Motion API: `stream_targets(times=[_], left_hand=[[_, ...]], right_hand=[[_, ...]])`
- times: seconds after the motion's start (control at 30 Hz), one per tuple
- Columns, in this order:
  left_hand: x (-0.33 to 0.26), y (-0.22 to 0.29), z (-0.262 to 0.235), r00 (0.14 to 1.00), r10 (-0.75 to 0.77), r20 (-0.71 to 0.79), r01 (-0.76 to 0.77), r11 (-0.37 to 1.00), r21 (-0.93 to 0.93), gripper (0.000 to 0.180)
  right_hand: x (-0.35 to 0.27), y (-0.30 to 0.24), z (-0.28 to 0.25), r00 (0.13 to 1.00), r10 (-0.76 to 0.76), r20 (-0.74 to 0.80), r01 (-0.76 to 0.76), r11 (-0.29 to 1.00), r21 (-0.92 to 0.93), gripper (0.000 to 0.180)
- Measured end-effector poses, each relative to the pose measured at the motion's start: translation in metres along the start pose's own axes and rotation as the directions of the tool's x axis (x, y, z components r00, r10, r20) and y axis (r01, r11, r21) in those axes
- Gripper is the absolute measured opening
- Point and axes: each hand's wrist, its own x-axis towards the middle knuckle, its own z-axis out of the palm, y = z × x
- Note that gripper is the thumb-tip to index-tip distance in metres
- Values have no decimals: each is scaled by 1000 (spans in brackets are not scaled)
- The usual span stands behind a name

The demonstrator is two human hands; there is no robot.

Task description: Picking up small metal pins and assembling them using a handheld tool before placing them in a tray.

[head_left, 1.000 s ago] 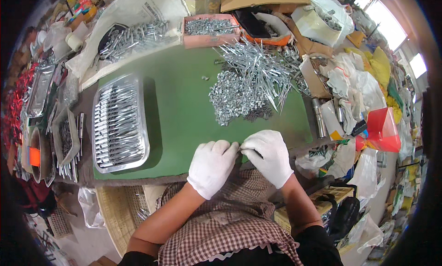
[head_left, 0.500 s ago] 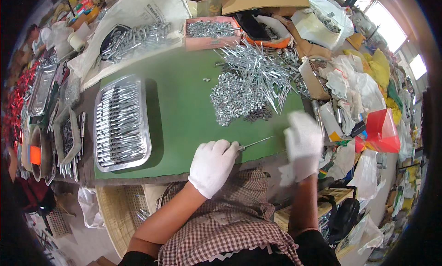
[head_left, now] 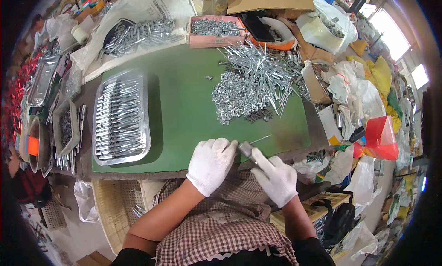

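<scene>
My left hand (head_left: 212, 164), in a white knit glove, is closed in a pinch at the front edge of the green mat. It holds a thin metal rod (head_left: 261, 139), whose free end points right. My gloved right hand (head_left: 276, 177) grips a grey metal tool with a thick blunt end (head_left: 246, 149); this end is blurred and lies against or just over the rod beside my left fingertips. Behind them are a heap of small metal sleeves (head_left: 232, 98) and a pile of long thin rods (head_left: 262, 70). A clear plastic tray (head_left: 148, 141) at left carries rows of rod-like metal parts.
A pink box (head_left: 215, 41) of small metal parts stands at the back, beside a white sack (head_left: 138, 10) with larger pieces on it. Bags, cardboard and a red container (head_left: 381, 139) crowd the right. Bins (head_left: 66, 128) line the left. A yellow basket (head_left: 108, 211) sits below the table edge.
My right hand has come left and down from the mat's right side, bringing the grey metal tool to my left fingertips. My left hand keeps its hold on the rod.
</scene>
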Motion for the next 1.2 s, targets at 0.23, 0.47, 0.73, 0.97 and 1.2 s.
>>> stream_targets(times=[0.23, 0.47, 0.73, 0.97, 1.2], left_hand=[[2, 5, -2, 1000, -4, -4, 4, 1000, 7, 30], [10, 12, -4, 1000, 2, 16, -2, 1000, 6, 25], [21, 9, -8, 1000, -4, 9, 4, 1000, 8, 11], [13, -86, -102, 985, -76, -154, 76, 997, -3, 13], [-16, -259, -183, 916, -365, -165, 397, 881, 257, 13]], right_hand=[[-2, 6, -3, 997, 68, 18, -70, 994, 79, 67], [13, 108, -22, 809, 439, -390, -466, 884, 28, 56], [99, 132, -15, 900, 122, -418, -246, 934, -259, 36], [143, 173, -10, 935, 179, -306, -266, 925, -272, 15], [134, 155, -6, 832, 272, -483, -325, 945, -28, 11]])
